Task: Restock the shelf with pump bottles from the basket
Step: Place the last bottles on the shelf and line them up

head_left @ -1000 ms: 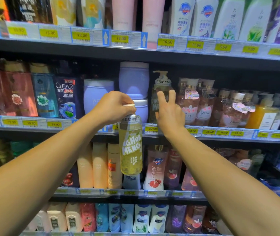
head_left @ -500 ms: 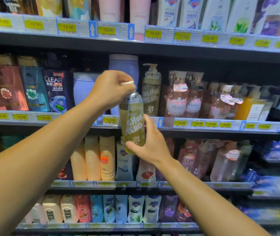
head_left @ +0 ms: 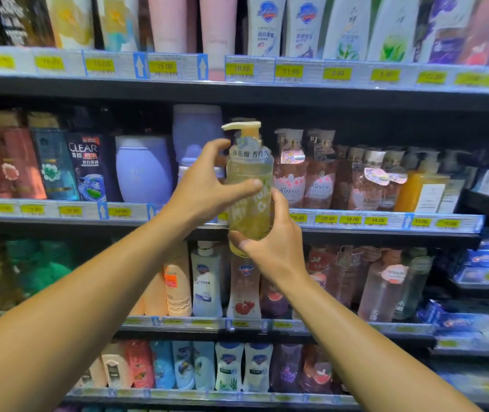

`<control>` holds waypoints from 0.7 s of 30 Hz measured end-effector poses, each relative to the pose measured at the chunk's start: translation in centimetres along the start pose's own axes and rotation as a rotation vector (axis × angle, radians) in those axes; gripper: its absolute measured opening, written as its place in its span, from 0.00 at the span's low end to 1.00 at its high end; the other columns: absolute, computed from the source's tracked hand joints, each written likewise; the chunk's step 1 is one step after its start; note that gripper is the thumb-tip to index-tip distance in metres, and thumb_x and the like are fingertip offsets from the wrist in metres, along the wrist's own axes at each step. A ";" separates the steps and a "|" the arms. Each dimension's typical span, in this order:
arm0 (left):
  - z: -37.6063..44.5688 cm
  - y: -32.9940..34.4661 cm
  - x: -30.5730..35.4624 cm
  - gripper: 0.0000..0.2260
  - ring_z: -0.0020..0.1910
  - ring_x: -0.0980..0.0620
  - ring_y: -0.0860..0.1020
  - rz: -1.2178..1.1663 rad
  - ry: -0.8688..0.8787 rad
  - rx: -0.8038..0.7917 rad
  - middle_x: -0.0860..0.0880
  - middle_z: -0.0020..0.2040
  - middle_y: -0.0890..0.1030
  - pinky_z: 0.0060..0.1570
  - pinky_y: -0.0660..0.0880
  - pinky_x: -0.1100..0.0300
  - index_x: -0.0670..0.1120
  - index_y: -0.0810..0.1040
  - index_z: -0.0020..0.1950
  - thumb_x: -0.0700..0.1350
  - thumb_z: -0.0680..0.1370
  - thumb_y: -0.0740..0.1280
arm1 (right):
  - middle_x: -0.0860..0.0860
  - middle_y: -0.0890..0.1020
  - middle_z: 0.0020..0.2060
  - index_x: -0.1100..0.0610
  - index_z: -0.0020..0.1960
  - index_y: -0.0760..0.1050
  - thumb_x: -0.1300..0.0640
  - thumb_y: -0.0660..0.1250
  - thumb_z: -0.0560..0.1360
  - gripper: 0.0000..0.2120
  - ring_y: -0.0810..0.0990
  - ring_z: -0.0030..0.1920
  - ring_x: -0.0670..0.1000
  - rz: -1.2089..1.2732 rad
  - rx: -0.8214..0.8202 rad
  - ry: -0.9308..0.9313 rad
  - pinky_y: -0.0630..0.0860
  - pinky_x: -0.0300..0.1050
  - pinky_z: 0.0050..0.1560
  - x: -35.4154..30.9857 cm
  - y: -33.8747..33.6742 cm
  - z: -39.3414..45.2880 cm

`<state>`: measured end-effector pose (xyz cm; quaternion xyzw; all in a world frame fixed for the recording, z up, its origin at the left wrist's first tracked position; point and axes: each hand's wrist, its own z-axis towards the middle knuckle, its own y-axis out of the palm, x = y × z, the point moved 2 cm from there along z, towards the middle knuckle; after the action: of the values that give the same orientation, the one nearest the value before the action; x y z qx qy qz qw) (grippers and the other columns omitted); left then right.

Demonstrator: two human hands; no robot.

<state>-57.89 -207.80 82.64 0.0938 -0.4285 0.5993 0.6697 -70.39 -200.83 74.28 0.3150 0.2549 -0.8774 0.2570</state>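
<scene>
Shelf-front pump bottle between both hands

Even, fairly bright store light falls from above and in front, warming both forearms and making the yellow price tags glow. Deep shadow sits under each shelf board, darkest behind the products toward 3 o'clock. The clear yellow pump bottle shows soft highlights rather than hard glare. The whole picture is slightly smeared, and label print is readable only near the centre. Wide-angle bending curves the shelf lines, most at 9 and 3 o'clock, and the corners at 7 and 5 o'clock are blurriest.
</scene>
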 end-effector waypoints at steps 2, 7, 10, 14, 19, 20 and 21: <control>-0.8 1.5 -0.2 0.31 0.53 0.61 0.79 0.055 -0.021 -0.001 0.58 0.56 0.80 0.54 0.77 0.60 0.52 0.71 0.66 0.53 0.66 0.79 | 0.43 0.78 0.58 0.46 0.73 0.60 0.48 0.79 0.63 0.44 0.78 0.56 0.44 -0.018 0.016 -0.032 0.76 0.44 0.57 -0.2 -0.5 0.4; -1.2 2.7 0.8 0.25 0.44 0.70 0.78 0.072 -0.041 0.102 0.58 0.49 0.82 0.39 0.70 0.76 0.49 0.76 0.58 0.50 0.65 0.80 | 0.45 0.78 0.61 0.45 0.74 0.58 0.47 0.79 0.63 0.46 0.79 0.58 0.48 -0.030 -0.027 -0.091 0.77 0.51 0.57 0.2 -1.6 1.3; -0.8 2.7 2.1 0.25 0.42 0.70 0.78 0.024 0.047 0.189 0.58 0.46 0.82 0.39 0.71 0.75 0.46 0.76 0.57 0.45 0.64 0.81 | 0.46 0.72 0.67 0.47 0.75 0.57 0.47 0.78 0.64 0.45 0.73 0.65 0.48 -0.022 -0.032 -0.172 0.73 0.47 0.64 0.4 -2.7 2.2; 0.4 2.4 3.1 0.28 0.46 0.67 0.79 0.014 0.139 0.272 0.58 0.49 0.81 0.44 0.75 0.71 0.46 0.74 0.61 0.41 0.65 0.80 | 0.51 0.69 0.67 0.56 0.71 0.64 0.43 0.70 0.69 0.36 0.67 0.68 0.51 -0.251 0.069 -0.289 0.65 0.47 0.69 3.2 -5.2 3.2; 2.4 3.0 2.2 0.28 0.48 0.65 0.79 0.062 0.087 0.297 0.58 0.50 0.81 0.47 0.76 0.67 0.49 0.73 0.61 0.46 0.64 0.79 | 0.53 0.73 0.62 0.58 0.66 0.69 0.50 0.73 0.69 0.30 0.67 0.63 0.53 -0.517 0.125 -0.279 0.66 0.57 0.67 7.1 -7.4 3.7; 2.8 3.2 2.0 0.27 0.48 0.66 0.78 0.069 0.070 0.301 0.59 0.50 0.81 0.46 0.75 0.70 0.49 0.73 0.61 0.46 0.65 0.80 | 0.52 0.73 0.62 0.58 0.66 0.69 0.49 0.73 0.69 0.29 0.68 0.62 0.53 -0.540 0.118 -0.281 0.66 0.59 0.67 7.5 -7.5 3.9; 3.1 3.4 1.8 0.27 0.48 0.67 0.77 0.076 0.050 0.302 0.59 0.49 0.80 0.45 0.73 0.72 0.49 0.73 0.60 0.45 0.65 0.80 | 0.52 0.73 0.62 0.58 0.66 0.69 0.49 0.73 0.69 0.29 0.68 0.62 0.53 -0.555 0.104 -0.273 0.66 0.60 0.67 8.0 -7.7 4.0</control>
<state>-62.44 -207.56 84.44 0.1623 -0.3199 0.6840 0.6352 -82.07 -199.91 73.69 0.1254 0.2493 -0.9600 0.0229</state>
